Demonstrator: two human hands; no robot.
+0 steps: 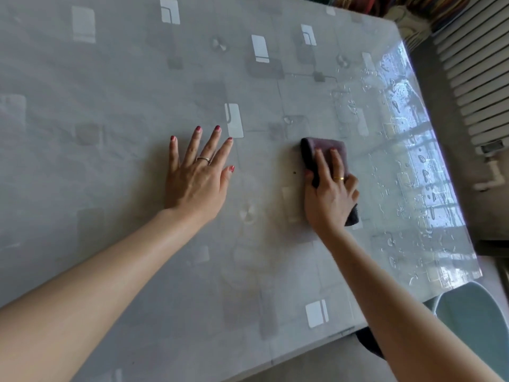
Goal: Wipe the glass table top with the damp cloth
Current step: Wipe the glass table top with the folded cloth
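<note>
The glass table top (pixel 115 86) fills most of the view, with a grey patterned cloth showing beneath it. A folded dark purple cloth (pixel 326 150) lies flat on the glass right of centre. My right hand (pixel 332 195) presses down on the cloth, with straight fingers on top and the thumb at its left edge. My left hand (pixel 197 176) rests flat on the glass to the left, fingers spread, holding nothing. Water drops and streaks (pixel 399 139) cover the glass along its right side.
The table's right edge (pixel 451 172) runs diagonally down the frame. Beyond it stands a white radiator (pixel 479 70). A pale green chair seat (pixel 473 321) sits at the near right corner. Colourful fabric (pixel 385 6) lies past the far edge.
</note>
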